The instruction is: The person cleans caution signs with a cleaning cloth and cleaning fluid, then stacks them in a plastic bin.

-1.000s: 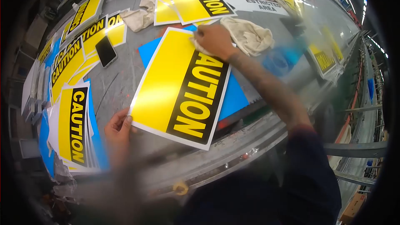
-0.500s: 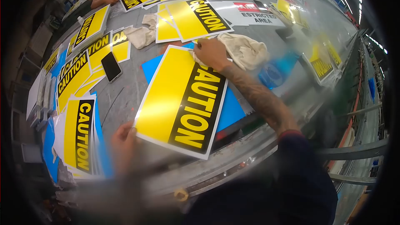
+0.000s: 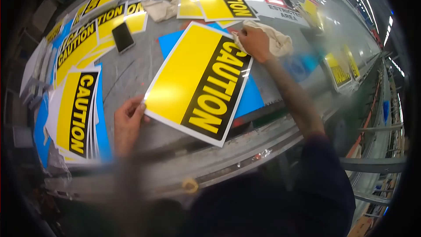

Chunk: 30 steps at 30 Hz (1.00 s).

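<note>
Head cam: the left hand pinched the near left corner of the big yellow CAUTION sign, thumb on top, fingers curled under the edge. The sign lay flat and slanted on a blue sheet on the grey table. The right hand sat at the sign's far corner, fingers closed on a beige rag bunched up just behind it and pressed against the sign's edge. To the left there was a stack of CAUTION signs, and a phone lay further back. Another rag sat near more signs at the far end. Only one view here.
</note>
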{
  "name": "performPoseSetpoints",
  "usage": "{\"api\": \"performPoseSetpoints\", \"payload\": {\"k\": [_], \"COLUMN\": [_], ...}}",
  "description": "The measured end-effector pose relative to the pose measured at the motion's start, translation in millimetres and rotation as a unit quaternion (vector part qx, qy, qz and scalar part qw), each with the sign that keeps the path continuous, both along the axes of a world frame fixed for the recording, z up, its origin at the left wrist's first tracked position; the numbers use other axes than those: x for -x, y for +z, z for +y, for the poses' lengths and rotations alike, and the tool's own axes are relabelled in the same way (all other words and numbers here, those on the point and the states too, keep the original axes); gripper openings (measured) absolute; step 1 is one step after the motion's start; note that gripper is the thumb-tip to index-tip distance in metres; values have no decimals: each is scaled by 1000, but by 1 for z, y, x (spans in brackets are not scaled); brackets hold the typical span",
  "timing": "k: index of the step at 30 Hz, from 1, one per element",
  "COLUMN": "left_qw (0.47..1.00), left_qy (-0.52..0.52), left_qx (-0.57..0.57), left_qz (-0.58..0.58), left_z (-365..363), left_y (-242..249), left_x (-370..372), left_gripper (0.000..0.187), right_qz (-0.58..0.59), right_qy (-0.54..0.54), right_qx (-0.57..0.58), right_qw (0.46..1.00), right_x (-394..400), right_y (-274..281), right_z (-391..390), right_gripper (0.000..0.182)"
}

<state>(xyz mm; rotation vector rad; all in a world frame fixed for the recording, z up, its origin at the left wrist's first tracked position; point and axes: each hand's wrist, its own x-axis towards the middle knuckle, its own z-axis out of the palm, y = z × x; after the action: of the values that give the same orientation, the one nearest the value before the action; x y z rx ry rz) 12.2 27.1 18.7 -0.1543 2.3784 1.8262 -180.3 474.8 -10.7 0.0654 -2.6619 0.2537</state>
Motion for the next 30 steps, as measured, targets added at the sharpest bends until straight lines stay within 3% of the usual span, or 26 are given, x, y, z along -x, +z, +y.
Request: {"api": "performPoseSetpoints", "payload": {"k": [2, 3, 4, 5, 7, 8, 9, 12, 13, 14, 16, 17, 18, 20, 21, 25, 30], "left_qw": [1000, 1000, 999, 999, 997, 997, 996, 995, 994, 994, 994, 996, 997, 997, 996, 987, 993], "left_qy": [8, 12, 17, 21, 25, 25, 24, 30, 37, 39, 52, 46, 40, 35, 32, 26, 19], "left_qx": [21, 19, 25, 32, 47, 54, 58, 26, 28, 41, 65, 38, 10, -48, -78, -155, -115], "left_qz": [4, 19, 24, 32, 47, 54, 63, 96, 99, 89, 66, 64, 63, 51, 41, 29, 0], "left_z": [7, 9, 9, 11, 13, 11, 10, 12, 13, 16, 18, 18, 17, 13, 8, 35, 46], "left_y": [7, 5, 3, 3, 2, -2, -5, -8, -7, -1, 8, 9, 7, -3, -12, 7, -1], "left_x": [0, 0, -3, -3, -3, -3, -3, -3, -6, -9, -14, -14, -12, -10, -7, -13, -11], "left_gripper": [31, 31, 31, 31, 31, 30, 30, 29, 31, 32, 35, 38, 40, 45, 47, 51, 45], "right_qz": [27, -16, -17, -31, -139, -111, -99, -97, -174, -127, -178, -105, -68, -31, 28, 33, 4], "right_qy": [15, 22, 97, 180, 198, 277, 308, 375, 346, 403, 267, 244, 206, 95, 96, 12, 49], "right_qx": [22, 0, -17, 36, 17, 81, 71, 84, 75, 95, 25, 54, -19, 36, 51, 24, 13], "right_qw": [999, 1000, 995, 983, 970, 951, 944, 918, 919, 902, 947, 962, 976, 994, 994, 999, 999], "right_x": [-32, -50, -78, -105, -166, -194, -219, -237, -229, -212, -167, -136, -103, -55, -34, -16, -53], "right_y": [0, -2, -3, -4, 4, 5, 3, 15, 22, 7, 10, -5, -3, 0, -7, -1, -4], "right_z": [-29, -47, -65, -83, -134, -154, -171, -178, -171, -158, -128, -102, -77, -31, -9, 9, -20], "right_gripper": [36, 31, 21, 18, 16, 16, 17, 18, 18, 18, 23, 24, 25, 31, 33, 33, 31]}}
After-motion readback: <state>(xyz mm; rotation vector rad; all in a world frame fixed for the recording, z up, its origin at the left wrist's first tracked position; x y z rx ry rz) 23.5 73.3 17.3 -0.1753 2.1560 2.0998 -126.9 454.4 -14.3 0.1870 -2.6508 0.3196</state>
